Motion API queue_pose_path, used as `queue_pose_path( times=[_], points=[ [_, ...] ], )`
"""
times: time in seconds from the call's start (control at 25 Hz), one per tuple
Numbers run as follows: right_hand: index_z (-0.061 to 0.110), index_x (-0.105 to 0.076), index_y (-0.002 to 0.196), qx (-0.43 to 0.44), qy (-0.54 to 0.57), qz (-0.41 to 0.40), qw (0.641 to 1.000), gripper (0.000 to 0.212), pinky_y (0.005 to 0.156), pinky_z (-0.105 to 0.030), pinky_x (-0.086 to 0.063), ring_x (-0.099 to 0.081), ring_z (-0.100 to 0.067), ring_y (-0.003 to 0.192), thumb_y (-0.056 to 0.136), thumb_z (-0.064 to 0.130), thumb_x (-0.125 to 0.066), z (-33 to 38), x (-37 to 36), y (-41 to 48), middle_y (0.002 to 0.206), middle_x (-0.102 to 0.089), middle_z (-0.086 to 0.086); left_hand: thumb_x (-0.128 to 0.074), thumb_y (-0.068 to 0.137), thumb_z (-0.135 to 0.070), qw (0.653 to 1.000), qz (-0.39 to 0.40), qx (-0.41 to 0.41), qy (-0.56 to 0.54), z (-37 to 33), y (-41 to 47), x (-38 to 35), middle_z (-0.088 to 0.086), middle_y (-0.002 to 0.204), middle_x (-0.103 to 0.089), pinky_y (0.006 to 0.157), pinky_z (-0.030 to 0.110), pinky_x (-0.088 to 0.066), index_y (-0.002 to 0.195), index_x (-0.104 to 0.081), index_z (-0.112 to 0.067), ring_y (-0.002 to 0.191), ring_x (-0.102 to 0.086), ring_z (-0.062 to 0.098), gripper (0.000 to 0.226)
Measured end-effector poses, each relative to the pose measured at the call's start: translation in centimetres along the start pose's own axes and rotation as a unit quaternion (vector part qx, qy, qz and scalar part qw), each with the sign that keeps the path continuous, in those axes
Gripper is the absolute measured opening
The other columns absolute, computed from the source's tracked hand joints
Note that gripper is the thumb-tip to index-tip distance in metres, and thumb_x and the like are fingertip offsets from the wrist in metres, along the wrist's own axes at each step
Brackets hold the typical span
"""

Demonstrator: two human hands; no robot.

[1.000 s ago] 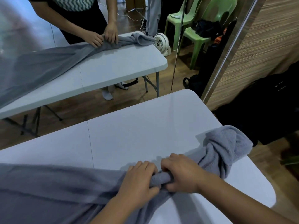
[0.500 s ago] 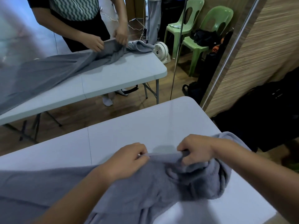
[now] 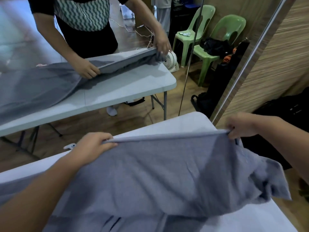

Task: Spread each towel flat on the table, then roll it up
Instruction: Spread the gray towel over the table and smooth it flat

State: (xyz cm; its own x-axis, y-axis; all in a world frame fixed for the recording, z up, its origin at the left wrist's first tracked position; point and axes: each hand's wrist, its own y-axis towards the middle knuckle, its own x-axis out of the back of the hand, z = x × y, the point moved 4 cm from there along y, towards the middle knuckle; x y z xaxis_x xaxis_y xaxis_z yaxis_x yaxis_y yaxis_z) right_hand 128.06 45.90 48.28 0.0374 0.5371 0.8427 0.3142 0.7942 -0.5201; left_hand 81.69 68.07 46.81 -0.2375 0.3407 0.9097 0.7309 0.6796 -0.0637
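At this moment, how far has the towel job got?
Done: nothing finished; no rolled towel shows. In hand: left hand and right hand pinch the grey towel along its far edge, lifted taut above the white table. Left: laying it flat, then rolling.

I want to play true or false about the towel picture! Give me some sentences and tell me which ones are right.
1. Both hands hold the grey towel by one edge. True: the left hand and the right hand each pinch it.
2. The towel is already rolled up. False: it is stretched open between the hands.
3. Two green chairs stand by the wall. True.
4. The white table under the towel is round. False: it has straight sides and a rounded corner.
5. A small white fan sits on a chair. False: it is on the floor.
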Motion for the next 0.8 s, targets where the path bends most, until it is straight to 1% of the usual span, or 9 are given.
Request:
queue_pose_path(
  times=[0.16, 0.28, 0.36, 0.44, 0.52, 0.56, 0.64, 0.72, 0.8],
  points=[
    [0.02, -0.059, 0.076, -0.069, 0.071, -0.099, 0.99, 0.008, 0.072, -0.038, -0.053, -0.058, -0.023, 0.076, 0.073, 0.026, -0.065, -3.8, 1.3, 4.3, 0.082, -0.063, -0.003, -0.066, 0.088, -0.05, 0.996, -0.031, 0.078, 0.008, 4.4, 3.0, 0.5, -0.013, 0.069, -0.066, 0.064, 0.035, -0.048, 0.078, -0.067, -0.032, 0.068, -0.059, 0.003, 0.021],
    [0.021, -0.057, 0.079, -0.127, 0.114, -0.17, 0.97, 0.009, 0.067, -0.037, -0.05, -0.056, -0.029, 0.076, 0.079, 0.029, -0.061, -4.9, 1.2, 7.0, 0.084, -0.063, -0.009, -0.064, 0.09, -0.049, 0.993, -0.042, 0.109, -0.003, 5.9, 5.0, -0.9, -0.01, 0.066, -0.065, 0.06, 0.035, -0.046, 0.071, -0.068, -0.03, 0.068, -0.06, 0.009, 0.027],
    [0.017, -0.055, 0.091, -0.158, 0.15, -0.249, 0.944, 0.014, 0.068, -0.038, -0.049, -0.056, -0.033, 0.078, 0.083, 0.026, -0.059, -4.6, 1.8, 8.8, 0.092, -0.063, -0.016, -0.06, 0.092, -0.048, 0.987, -0.083, 0.137, -0.027, 5.8, 6.7, -1.9, -0.006, 0.071, -0.065, 0.061, 0.038, -0.044, 0.071, -0.065, -0.028, 0.075, -0.062, 0.022, 0.029],
    [0.015, -0.053, 0.113, -0.159, 0.174, -0.291, 0.927, 0.027, 0.075, -0.042, -0.049, -0.058, -0.038, 0.091, 0.087, 0.022, -0.057, -3.2, 1.6, 9.9, 0.106, -0.061, -0.019, -0.06, 0.091, -0.049, 0.972, -0.127, 0.199, -0.005, 5.4, 8.3, -3.0, 0.006, 0.094, -0.065, 0.073, 0.045, -0.047, 0.092, -0.064, -0.027, 0.095, -0.059, 0.036, 0.022],
    [0.016, -0.054, 0.124, -0.129, 0.18, -0.297, 0.929, 0.038, 0.08, -0.042, -0.048, -0.056, -0.038, 0.102, 0.087, 0.021, -0.058, -1.0, 0.1, 9.0, 0.115, -0.058, -0.015, -0.064, 0.089, -0.046, 0.962, -0.144, 0.232, 0.03, 3.1, 7.7, -4.3, 0.016, 0.121, -0.054, 0.089, 0.056, -0.044, 0.12, -0.057, -0.025, 0.112, -0.047, 0.043, 0.039],
    [0.016, -0.057, 0.122, -0.104, 0.177, -0.309, 0.929, 0.036, 0.08, -0.041, -0.047, -0.055, -0.036, 0.103, 0.087, 0.022, -0.059, 0.4, -0.8, 7.4, 0.114, -0.059, -0.013, -0.064, 0.089, -0.043, 0.967, -0.165, 0.192, 0.03, 1.1, 6.6, -5.7, 0.016, 0.126, -0.051, 0.093, 0.058, -0.042, 0.126, -0.054, -0.024, 0.115, -0.045, 0.043, 0.043],
    [0.017, -0.063, 0.109, -0.03, 0.185, -0.341, 0.921, 0.025, 0.077, -0.038, -0.048, -0.055, -0.032, 0.098, 0.085, 0.022, -0.061, 3.2, -4.1, 2.1, 0.106, -0.06, -0.008, -0.059, 0.088, -0.039, 0.983, -0.179, 0.03, -0.012, -5.1, 1.2, -9.6, 0.012, 0.125, -0.055, 0.096, 0.054, -0.043, 0.126, -0.055, -0.02, 0.113, -0.051, 0.038, 0.043],
    [0.019, -0.064, 0.099, 0.096, 0.206, -0.344, 0.911, 0.014, 0.076, -0.041, -0.051, -0.054, -0.027, 0.092, 0.085, 0.02, -0.06, 7.2, -8.6, -4.4, 0.1, -0.06, -0.005, -0.06, 0.086, -0.038, 0.983, -0.063, -0.12, -0.121, -12.2, -5.5, -13.5, 0.005, 0.122, -0.062, 0.1, 0.041, -0.043, 0.123, -0.058, -0.02, 0.111, -0.058, 0.026, 0.042],
    [0.02, -0.063, 0.108, 0.234, 0.227, -0.281, 0.903, 0.019, 0.084, -0.039, -0.05, -0.055, -0.024, 0.1, 0.09, 0.023, -0.058, 13.2, -13.9, -9.9, 0.113, -0.059, -0.002, -0.049, 0.096, -0.042, 0.965, 0.09, -0.19, -0.156, -17.5, -10.4, -16.5, -0.017, 0.11, -0.065, 0.091, 0.017, -0.045, 0.12, -0.055, -0.035, 0.099, -0.061, -0.001, 0.026]
  ],
)
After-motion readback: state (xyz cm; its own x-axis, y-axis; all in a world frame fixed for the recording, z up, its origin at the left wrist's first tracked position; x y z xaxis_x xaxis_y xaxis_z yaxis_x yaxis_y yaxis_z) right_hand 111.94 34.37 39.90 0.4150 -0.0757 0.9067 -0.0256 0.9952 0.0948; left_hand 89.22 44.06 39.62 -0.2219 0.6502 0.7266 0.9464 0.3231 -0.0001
